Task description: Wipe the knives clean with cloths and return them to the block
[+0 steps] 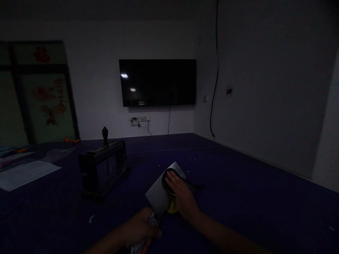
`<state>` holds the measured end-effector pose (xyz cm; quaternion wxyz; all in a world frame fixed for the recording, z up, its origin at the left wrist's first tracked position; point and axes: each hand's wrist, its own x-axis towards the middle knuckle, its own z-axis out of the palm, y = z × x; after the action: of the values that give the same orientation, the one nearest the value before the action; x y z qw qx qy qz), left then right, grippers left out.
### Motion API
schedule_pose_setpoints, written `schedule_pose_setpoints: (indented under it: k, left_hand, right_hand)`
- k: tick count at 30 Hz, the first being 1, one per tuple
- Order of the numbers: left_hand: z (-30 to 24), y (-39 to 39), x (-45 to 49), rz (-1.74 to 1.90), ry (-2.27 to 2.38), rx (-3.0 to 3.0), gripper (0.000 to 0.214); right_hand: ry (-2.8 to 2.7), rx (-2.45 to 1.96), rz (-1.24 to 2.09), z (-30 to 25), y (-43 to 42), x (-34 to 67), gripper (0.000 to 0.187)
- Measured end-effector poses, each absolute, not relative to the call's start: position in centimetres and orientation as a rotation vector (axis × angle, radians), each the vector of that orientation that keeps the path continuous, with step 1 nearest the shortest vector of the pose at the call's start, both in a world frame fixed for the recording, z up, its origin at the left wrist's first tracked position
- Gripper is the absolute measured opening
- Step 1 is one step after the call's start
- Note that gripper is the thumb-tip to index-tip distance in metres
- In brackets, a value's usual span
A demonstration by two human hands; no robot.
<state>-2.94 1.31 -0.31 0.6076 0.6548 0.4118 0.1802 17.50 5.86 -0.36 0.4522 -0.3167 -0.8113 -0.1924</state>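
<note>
Low in the middle of the head view, my left hand (140,229) is closed around the pale handle of a cleaver (157,194). The broad, grey metal blade points up and away from me. My right hand (184,195) grips a round black-and-yellow thing (172,208) over the blade's right side, fingers bent over its top. A dark strap or tail sticks out from it to the right. Its exact kind is too dark to make out. Left of the hands stands a black knife block (102,169) with clear sides and one black handle rising from its top.
The dark blue surface (148,151) has small white scraps on it. A printed paper sheet (29,174), clear plastic (57,154) and small orange things (71,140) lie at the left. A television (159,83) hangs on the far wall, and a black cable (216,70) runs down the right wall.
</note>
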Motion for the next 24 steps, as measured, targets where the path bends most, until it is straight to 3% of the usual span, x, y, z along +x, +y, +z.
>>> schedule_pose_setpoints:
  k: [7,12,24]
  left_hand:
    - [0.4,1.1,-2.8,0.355,0.945,1.540,0.013]
    - [0.7,1.1,-2.8,0.355,0.899,1.552,0.019]
    - [1.0,1.1,-3.0,0.367,0.883,1.484,0.021]
  right_hand:
    - [-1.858,-0.863,-0.365,0.6,5.5,17.9,0.075]
    - [-1.847,-0.964,-0.275,0.9,5.8,18.0,0.083]
    - [-1.849,-0.905,-0.267,0.7,6.2,18.2,0.079]
